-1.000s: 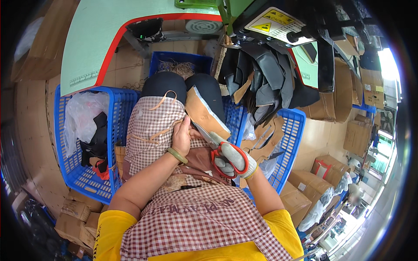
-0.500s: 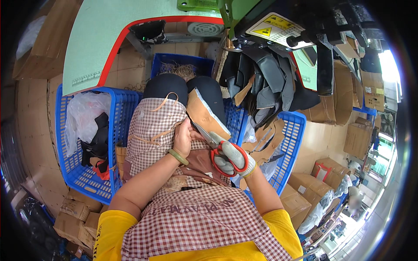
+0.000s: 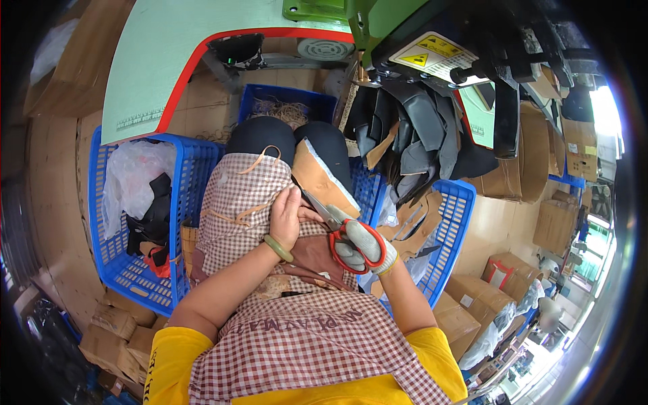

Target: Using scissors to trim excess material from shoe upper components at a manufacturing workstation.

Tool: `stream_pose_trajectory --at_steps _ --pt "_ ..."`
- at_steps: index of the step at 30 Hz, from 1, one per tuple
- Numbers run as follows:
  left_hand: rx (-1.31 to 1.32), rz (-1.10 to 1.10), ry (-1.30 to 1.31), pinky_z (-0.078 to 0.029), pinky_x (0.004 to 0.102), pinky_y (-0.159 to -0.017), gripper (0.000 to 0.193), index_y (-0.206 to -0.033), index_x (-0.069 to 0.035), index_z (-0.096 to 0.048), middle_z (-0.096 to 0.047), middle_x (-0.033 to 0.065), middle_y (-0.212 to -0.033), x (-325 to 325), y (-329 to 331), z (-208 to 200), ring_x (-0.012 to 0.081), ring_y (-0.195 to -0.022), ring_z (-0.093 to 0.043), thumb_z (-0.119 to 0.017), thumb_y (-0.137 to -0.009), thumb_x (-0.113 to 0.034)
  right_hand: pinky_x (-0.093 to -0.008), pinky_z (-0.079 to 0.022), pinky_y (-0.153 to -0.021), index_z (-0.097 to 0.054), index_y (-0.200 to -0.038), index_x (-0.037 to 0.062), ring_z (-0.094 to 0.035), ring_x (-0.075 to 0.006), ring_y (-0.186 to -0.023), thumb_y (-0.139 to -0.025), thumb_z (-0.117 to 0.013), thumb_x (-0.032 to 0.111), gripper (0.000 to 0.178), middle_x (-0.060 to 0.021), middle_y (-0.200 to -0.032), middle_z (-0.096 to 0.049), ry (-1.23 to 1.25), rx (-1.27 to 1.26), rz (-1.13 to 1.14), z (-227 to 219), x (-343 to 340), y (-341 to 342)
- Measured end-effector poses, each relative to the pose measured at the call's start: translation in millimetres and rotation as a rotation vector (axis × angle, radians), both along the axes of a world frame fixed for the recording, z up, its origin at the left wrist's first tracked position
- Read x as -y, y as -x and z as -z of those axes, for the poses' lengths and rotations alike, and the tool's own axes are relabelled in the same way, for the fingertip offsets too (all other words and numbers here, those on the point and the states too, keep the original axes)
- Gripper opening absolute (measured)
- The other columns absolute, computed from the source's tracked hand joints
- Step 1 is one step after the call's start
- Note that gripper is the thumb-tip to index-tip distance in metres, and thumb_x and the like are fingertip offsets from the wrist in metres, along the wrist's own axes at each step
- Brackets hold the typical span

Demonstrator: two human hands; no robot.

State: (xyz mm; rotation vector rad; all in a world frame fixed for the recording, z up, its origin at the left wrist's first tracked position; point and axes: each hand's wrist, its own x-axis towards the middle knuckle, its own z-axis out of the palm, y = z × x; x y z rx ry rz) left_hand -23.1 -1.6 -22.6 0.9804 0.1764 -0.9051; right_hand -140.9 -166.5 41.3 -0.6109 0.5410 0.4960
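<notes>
Tiled floor (image 3: 503, 226), right grip (image 3: 365, 244) (gloved) closed round red-handled scissors (image 3: 333, 216), left grip (image 3: 287, 219) half-curled by tan piece (image 3: 322, 181), hold unclear

The scissors (image 3: 332, 215) are red-handled. The apron (image 3: 297, 344) is maroon-and-white checked; the plastic crate (image 3: 179, 216) left of it is blue.

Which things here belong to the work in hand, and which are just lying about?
In use:
red-handled scissors, in the gloved right hand
tan sheet piece, left hand at its lower edge

Lying about:
plastic bag in a blue basket
cardboard boxes at right
thin tan strips on the apron
</notes>
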Motion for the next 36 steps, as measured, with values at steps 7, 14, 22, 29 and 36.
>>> stream_pose_trajectory --at_steps 7,14,22,29,36 --pt "-0.094 0.003 -0.073 -0.056 0.0267 -0.059 0.022 -0.099 -0.003 -0.050 -0.062 0.0084 -0.078 2.5 -6.4 -11.1 0.0199 -0.065 -0.068 -0.043 -0.102 -0.023 -0.0187 -0.034 -0.041 -0.024 -0.150 0.0152 -0.043 -0.0040 -0.048 -0.097 -0.052 0.040 0.065 -0.0004 -0.073 -0.053 -0.010 -0.063 0.010 -11.1 -1.6 0.4" --pt "-0.072 0.070 -0.056 -0.043 0.0193 -0.045 0.020 -0.088 -0.009 -0.050 -0.056 0.0014 -0.068 -3.6 -11.6 -1.5 0.0093 -0.054 -0.059 -0.045 -0.101 -0.024 -0.0185 -0.035 -0.041 -0.026 -0.150 0.0151 -0.044 -0.0043 -0.049 -0.097 -0.053 0.039 0.065 -0.0002 -0.073 -0.055 -0.005 -0.052 0.003 -7.4 0.7 1.2" --pt "-0.082 0.079 -0.019 -0.037 0.0197 -0.043 0.018 -0.088 -0.011 -0.050 -0.050 -0.0011 -0.061 -4.3 -11.9 -0.1 0.0082 -0.047 -0.051 -0.046 -0.101 -0.023 -0.0178 -0.033 -0.043 -0.026 -0.150 0.0139 -0.041 -0.0032 -0.051 -0.096 -0.052 0.043 0.066 0.0027 -0.070 -0.050 0.053 -0.043 -0.029 -9.2 2.5 -2.5" --pt "-0.082 0.068 -0.039 -0.039 0.0190 -0.043 0.019 -0.088 -0.010 -0.050 -0.051 -0.0001 -0.059 -2.3 -10.9 -1.1 0.0078 -0.046 -0.050 -0.045 -0.101 -0.023 -0.0176 -0.033 -0.042 -0.030 -0.148 0.0130 -0.043 -0.0035 -0.049 -0.096 -0.054 0.040 0.064 0.0020 -0.069 -0.052 -0.003 -0.075 0.018 -8.7 2.8 -3.9" --pt "-0.064 0.109 -0.068 -0.041 0.0210 -0.046 0.017 -0.092 -0.010 -0.049 -0.052 0.0015 -0.062 -3.3 -11.4 -1.5 0.0105 -0.050 -0.053 -0.043 -0.102 -0.023 -0.0181 -0.032 -0.041 -0.032 -0.148 0.0123 -0.043 -0.0035 -0.048 -0.096 -0.054 0.041 0.063 0.0027 -0.068 -0.052 0.049 -0.087 0.015 -11.1 0.2 -8.1"
